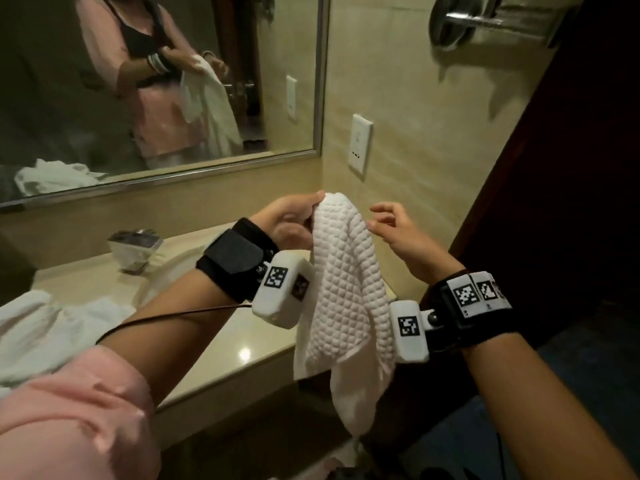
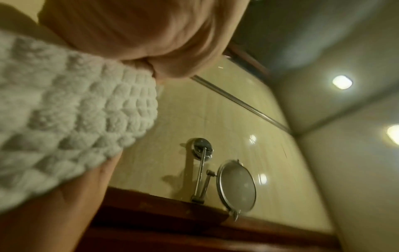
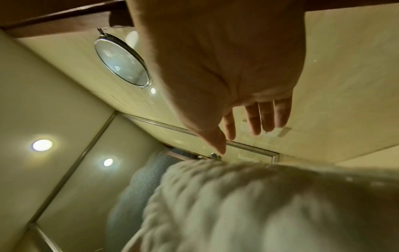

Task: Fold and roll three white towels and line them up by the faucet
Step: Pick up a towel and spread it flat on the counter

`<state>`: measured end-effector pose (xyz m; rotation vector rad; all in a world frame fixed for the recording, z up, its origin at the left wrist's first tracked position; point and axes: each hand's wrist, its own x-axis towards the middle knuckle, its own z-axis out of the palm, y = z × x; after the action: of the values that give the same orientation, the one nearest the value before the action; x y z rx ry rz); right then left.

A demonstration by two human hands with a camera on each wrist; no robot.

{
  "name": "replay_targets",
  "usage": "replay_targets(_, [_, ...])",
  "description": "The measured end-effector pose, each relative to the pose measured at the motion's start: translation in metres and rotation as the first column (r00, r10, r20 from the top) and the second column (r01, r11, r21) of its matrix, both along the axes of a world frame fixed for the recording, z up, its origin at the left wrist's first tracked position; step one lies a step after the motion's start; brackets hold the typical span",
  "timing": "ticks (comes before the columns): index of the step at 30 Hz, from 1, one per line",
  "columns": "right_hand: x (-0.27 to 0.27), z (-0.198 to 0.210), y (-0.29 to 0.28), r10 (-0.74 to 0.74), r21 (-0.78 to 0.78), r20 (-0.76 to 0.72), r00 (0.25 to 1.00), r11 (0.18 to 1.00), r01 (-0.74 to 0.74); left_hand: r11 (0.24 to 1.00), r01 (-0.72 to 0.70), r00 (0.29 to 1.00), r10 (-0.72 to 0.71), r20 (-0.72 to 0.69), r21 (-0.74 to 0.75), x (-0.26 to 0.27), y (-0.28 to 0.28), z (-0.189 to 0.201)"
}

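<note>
The white waffle-textured cloth towel hangs at frame centre above the beige stone table, pinched at its top by the left hand. The right hand, fingers loose and empty, should probably catch the opposite corner and stretch the edge taut before folding.

The towel hangs from my left fingers, draping down between my wrists, past the table edge. My right fingers hover just right of its top fold, apart from it. Left of and below my left fingers the faucet stands on the table; further left lie more towels. Beyond my fingers hangs the mirror, with a wall socket right of it.
</note>
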<state>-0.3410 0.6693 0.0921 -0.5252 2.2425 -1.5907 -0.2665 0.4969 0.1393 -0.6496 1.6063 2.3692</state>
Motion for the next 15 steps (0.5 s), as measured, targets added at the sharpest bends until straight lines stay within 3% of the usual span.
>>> replay_targets(2, [0.003, 0.005, 0.002, 0.059, -0.017, -0.007, 0.998, 0.998, -0.059, 0.995, 0.046, 0.999, -0.046, 0.006, -0.091, -0.006, -0.013, -0.008])
replay_targets(4, [0.005, 0.01, 0.003, 0.083, -0.078, -0.016, 0.996, 0.993, -0.084, 0.922, 0.149, 0.982, -0.181, -0.056, -0.356, -0.009, -0.025, -0.015])
replay_targets(5, [0.005, 0.011, 0.003, 0.092, -0.101, -0.029, 0.995, 0.99, -0.094, 0.895, 0.166, 0.973, -0.218, -0.08, -0.414, -0.011, -0.029, -0.016])
replay_targets(7, [0.002, 0.01, 0.002, 0.099, -0.118, -0.06, 0.993, 0.987, -0.105, 0.892, 0.257, 0.946, -0.311, -0.091, -0.373, -0.014, -0.035, -0.015])
replay_targets(10, [-0.005, 0.007, -0.001, 0.069, -0.078, -0.131, 0.989, 0.994, -0.079, 0.83, 0.222, 0.915, -0.358, -0.184, -0.512, -0.018, -0.047, -0.012])
replay_targets(13, [-0.01, 0.006, -0.003, 0.043, -0.007, -0.156, 0.987, 0.999, -0.044, 0.698, 0.154, 0.919, -0.361, -0.158, -0.699, -0.023, -0.059, -0.009])
replay_targets(15, [-0.012, 0.004, -0.004, 0.045, 0.146, -0.085, 0.995, 0.989, -0.032, 0.701, 0.114, 0.953, -0.276, -0.121, -0.704, -0.031, -0.067, -0.013])
